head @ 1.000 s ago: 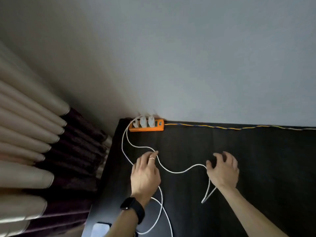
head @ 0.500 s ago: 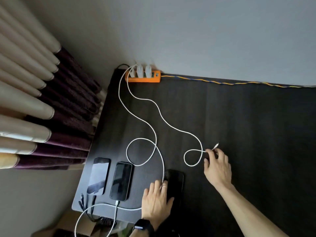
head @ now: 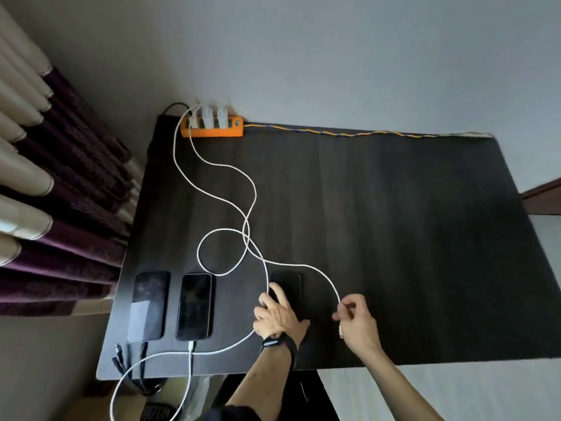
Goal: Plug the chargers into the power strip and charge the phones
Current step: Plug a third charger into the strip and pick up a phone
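Bench (head: 394,238): dark top, set against a pale wall, curtain (head: 60,177) at the left side.

Power strip (head: 212,129): orange, at the far left corner of the bench, three white chargers (head: 212,117) seated in it; a braided yellow-blue cord (head: 364,133) runs from it along the far edge.

Phones: three, dark screens, in a row near the front edge. Left phone (head: 150,305) lies with black cables (head: 127,363) trailing off the edge below it. Middle phone (head: 194,306) has a white cable (head: 190,360) plugged into its bottom end. Third phone (head: 287,287) lies to the right, partly covered.

Left hand (head: 277,317): flat, fingers spread, pressing on the near end of the third phone; dark watch on the wrist.

Right hand (head: 356,320): just right of the third phone, fingers pinched around the free end of a second white cable (head: 318,271), whose connector hangs below the fingers, unplugged.

Both white cables wind and cross in loops from the chargers across the bench.
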A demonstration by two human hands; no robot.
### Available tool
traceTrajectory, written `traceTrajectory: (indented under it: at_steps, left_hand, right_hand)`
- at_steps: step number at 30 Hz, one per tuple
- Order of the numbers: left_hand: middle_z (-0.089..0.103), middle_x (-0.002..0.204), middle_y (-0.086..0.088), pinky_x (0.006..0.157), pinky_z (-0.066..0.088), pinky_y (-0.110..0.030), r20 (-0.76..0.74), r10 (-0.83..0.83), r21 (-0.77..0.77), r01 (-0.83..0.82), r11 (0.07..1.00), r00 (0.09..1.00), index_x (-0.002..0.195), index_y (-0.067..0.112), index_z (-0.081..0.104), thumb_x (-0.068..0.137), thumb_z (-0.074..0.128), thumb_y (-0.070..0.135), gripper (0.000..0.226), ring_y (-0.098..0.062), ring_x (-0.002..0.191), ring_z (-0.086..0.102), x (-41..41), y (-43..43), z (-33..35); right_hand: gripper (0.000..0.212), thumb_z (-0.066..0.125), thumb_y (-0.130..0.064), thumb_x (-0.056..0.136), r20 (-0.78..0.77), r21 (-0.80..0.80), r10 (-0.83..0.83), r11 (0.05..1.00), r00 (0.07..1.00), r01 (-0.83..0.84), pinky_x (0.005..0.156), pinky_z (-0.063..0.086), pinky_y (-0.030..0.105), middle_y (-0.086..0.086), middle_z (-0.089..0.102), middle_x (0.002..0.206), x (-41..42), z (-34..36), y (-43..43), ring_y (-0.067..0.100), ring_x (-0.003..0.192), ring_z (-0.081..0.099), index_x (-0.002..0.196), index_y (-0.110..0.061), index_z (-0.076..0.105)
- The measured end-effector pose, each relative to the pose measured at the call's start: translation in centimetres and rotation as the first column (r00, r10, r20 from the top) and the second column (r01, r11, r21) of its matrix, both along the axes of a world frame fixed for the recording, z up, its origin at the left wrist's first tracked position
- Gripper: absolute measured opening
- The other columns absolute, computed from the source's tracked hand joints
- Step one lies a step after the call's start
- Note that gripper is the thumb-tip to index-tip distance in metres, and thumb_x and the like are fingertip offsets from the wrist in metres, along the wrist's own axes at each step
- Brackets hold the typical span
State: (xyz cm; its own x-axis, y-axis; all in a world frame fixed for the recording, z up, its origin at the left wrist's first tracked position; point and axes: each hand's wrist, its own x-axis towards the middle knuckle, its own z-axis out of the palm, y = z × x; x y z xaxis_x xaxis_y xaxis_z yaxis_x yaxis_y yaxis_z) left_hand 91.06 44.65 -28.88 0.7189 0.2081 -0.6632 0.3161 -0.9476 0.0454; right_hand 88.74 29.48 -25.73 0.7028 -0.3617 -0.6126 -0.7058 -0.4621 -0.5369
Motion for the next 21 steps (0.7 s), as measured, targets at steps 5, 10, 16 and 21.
traceTrajectory:
  at_steps: [5,10,16,21]
  left_hand:
    - [0.026,0.13,-0.011,0.088,0.049,-0.04,-0.008,0.035,-0.127,-0.036,0.991,0.999,0.154,0.022,-0.008,0.066,0.075,0.057,0.126,-0.031,0.112,0.042,-0.3,1.3,0.2]
    - [0.052,0.127,-0.017,0.096,0.048,-0.038,-0.196,0.319,-0.408,-0.373,0.833,0.927,0.143,0.009,0.03,0.055,0.08,0.055,0.112,-0.034,0.116,0.055,1.5,4.0,3.2]
    - [0.061,0.053,0.0,0.039,0.04,-0.02,-0.717,0.394,-0.626,-0.78,-0.002,0.574,0.071,0.014,0.062,0.076,0.079,0.038,0.029,-0.012,0.039,0.054,2.7,7.9,7.7]
    - [0.062,0.074,-0.01,0.038,0.037,-0.019,-0.701,0.553,-0.657,-0.709,-0.257,0.45,0.089,0.005,0.058,0.097,0.051,0.006,0.01,-0.015,0.051,0.054,3.4,10.4,8.0]
  right_hand:
    - [0.025,0.054,-0.001,0.099,0.025,0.413,-0.414,0.833,0.91,0.368,0.059,0.046,0.026,0.007,0.078,0.094,0.0,3.6,1.0,0.012,0.062,0.056,0.1,-0.016,0.074]
    - [0.026,0.061,0.0,0.095,0.063,0.54,-0.404,0.783,0.912,0.31,0.069,0.05,0.026,0.004,0.078,0.102,-0.1,6.0,1.0,0.014,0.074,0.066,0.109,-0.017,0.075]
    - [0.023,0.061,-0.04,0.098,0.27,0.139,-0.085,0.989,0.959,0.049,0.077,0.051,0.018,-0.008,0.076,0.087,-0.5,7.1,1.5,0.004,0.079,0.068,0.097,-0.025,0.079]
    - [0.043,0.029,-0.035,0.108,0.382,-0.097,0.171,0.985,0.908,-0.145,0.076,0.047,0.021,0.004,0.059,0.092,0.1,9.7,1.4,0.014,0.085,0.059,0.091,-0.009,0.059]
